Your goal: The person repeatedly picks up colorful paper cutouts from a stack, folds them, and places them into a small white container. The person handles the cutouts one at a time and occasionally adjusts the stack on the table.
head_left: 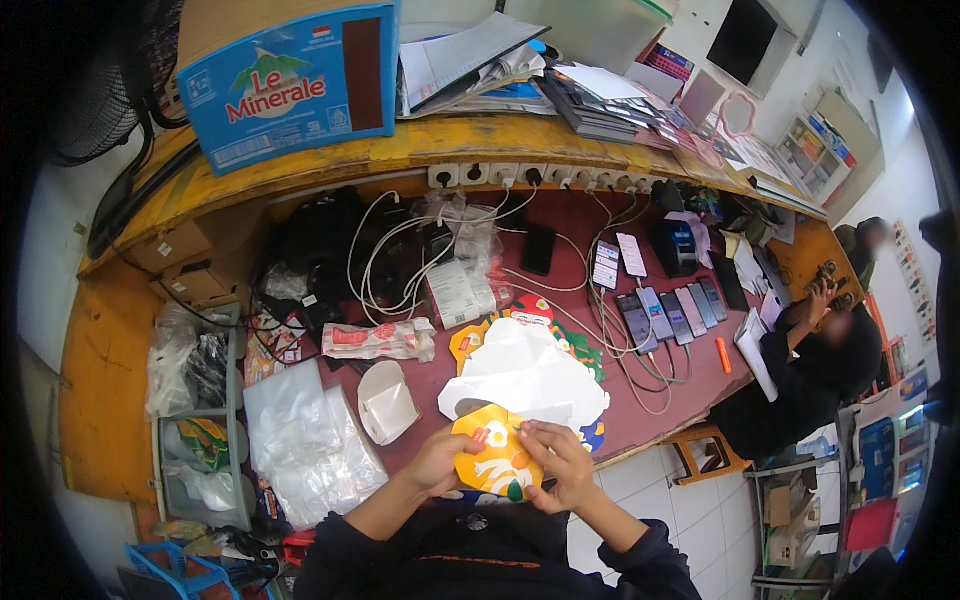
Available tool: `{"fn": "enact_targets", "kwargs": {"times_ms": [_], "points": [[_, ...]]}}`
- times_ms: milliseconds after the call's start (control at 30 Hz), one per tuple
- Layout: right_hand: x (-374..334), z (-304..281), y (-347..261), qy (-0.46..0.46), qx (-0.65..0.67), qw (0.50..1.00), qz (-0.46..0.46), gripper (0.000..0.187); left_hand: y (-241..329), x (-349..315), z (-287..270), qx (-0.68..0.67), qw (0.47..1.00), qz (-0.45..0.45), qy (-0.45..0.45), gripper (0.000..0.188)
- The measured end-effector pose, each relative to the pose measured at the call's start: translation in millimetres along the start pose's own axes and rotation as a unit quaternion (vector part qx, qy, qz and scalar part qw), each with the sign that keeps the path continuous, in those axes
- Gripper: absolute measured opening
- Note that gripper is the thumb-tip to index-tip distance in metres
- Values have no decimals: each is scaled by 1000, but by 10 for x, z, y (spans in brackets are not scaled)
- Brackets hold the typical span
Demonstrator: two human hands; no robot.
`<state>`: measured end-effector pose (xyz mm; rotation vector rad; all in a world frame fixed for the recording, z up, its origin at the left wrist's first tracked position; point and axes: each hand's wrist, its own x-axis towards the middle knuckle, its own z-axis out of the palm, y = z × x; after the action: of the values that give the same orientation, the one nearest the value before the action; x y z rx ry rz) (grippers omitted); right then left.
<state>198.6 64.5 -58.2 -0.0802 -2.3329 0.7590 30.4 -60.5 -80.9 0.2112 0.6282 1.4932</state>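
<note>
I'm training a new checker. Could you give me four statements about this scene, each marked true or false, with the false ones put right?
1. Left grip and right grip hold the yellow card. True.
2. The white box lies left of the clear bags. False: the white box lies right of them.
3. The blue carton stands on the shelf. True.
4. The black phone lies on the shelf. False: the black phone lies on the table.

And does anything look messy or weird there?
Yes: the white charging cables loop in a loose tangle across the maroon tabletop. Papers on the wooden shelf are stacked crookedly too, with edges sticking out.
</note>
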Motion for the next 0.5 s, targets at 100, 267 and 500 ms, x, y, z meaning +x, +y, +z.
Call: {"fn": "enact_targets", "kwargs": {"times_ms": [100,267,500], "points": [[9,0,145,103,55,988,100,47,27,160,93,498,862,93,-11,38],[98,232,411,18,102,926,364,35,-100,215,295,914,341,181,-127,30],[121,309,486,39,237,878,414,34,85,-7,-203,671,598,422,120,95]]}}
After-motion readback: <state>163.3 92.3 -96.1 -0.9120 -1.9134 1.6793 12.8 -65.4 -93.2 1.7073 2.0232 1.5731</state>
